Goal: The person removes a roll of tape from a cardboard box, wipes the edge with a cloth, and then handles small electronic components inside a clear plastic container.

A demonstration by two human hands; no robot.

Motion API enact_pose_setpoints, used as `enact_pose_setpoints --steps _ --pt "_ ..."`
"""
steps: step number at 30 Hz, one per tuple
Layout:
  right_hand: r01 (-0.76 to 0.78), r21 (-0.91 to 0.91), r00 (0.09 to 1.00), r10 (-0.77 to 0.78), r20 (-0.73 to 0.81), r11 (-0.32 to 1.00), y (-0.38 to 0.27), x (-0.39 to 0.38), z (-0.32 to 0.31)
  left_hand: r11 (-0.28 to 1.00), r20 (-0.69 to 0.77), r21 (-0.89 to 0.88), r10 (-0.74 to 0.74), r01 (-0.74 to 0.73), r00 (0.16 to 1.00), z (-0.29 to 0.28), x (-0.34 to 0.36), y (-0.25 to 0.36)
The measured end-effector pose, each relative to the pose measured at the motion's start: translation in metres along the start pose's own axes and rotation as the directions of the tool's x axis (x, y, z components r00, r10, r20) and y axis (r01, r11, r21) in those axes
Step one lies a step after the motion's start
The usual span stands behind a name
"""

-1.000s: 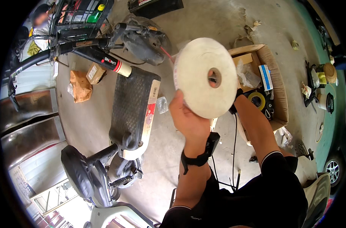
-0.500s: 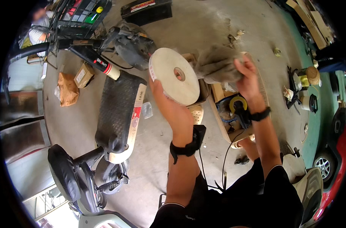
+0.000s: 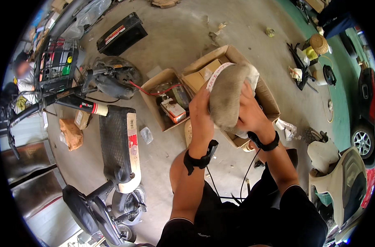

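The white roll of tape (image 3: 216,73) is tilted, with its printed band showing behind a greyish-brown cloth (image 3: 225,95). My left hand (image 3: 201,112) grips the roll from the left, its fingertips largely hidden. Fingers of my right hand (image 3: 249,110) are curled on the cloth against the roll's face, which is mostly covered. Both hands are above an open cardboard box (image 3: 271,113) holding smaller cartons and other items.
A second box (image 3: 152,107) with an orange-white carton sits left. A black scooter (image 3: 115,154) stands on the floor, a black battery case (image 3: 121,35) behind it. A white scooter body (image 3: 339,185) and car wheel (image 3: 362,142) are at right; a person (image 3: 26,76) is at far left.
The roll has tilted from face-up to nearly on edge. My right hand has brought up the cloth and moved it left onto the roll. My view has shifted, showing more of both boxes.
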State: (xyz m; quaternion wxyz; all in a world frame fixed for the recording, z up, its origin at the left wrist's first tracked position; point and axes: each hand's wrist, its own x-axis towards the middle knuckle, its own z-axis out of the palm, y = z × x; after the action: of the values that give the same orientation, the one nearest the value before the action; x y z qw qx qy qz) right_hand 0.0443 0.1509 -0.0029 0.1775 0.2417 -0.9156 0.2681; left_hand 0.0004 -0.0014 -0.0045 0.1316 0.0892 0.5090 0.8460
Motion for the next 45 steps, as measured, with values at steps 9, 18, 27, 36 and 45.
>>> enact_pose_setpoints --steps 9,18,27,36,45 --pt "-0.350 -0.030 0.909 0.332 -0.251 0.936 0.032 -0.044 -0.018 0.959 0.004 -0.190 -0.212 0.209 0.977 0.037 0.003 -0.055" --pt "-0.502 0.616 0.540 0.776 -0.326 0.607 0.038 -0.061 -0.019 0.971 -0.061 -0.238 -0.028 0.013 0.998 0.077 -0.013 -0.030" --pt "-0.162 0.980 0.477 0.861 0.177 -0.111 0.034 -0.071 -0.081 0.800 0.266 -0.527 -0.163 0.285 0.950 0.067 -0.004 -0.016" --pt "-0.295 0.923 0.634 0.773 -0.004 0.247 0.035 -0.082 -0.089 0.987 0.148 0.153 0.026 -0.049 0.989 0.058 -0.004 0.007" --pt "-0.219 0.847 0.708 0.676 -0.203 0.484 0.028 -0.080 -0.075 0.950 -0.051 0.313 0.032 -0.015 0.998 0.068 -0.005 0.015"
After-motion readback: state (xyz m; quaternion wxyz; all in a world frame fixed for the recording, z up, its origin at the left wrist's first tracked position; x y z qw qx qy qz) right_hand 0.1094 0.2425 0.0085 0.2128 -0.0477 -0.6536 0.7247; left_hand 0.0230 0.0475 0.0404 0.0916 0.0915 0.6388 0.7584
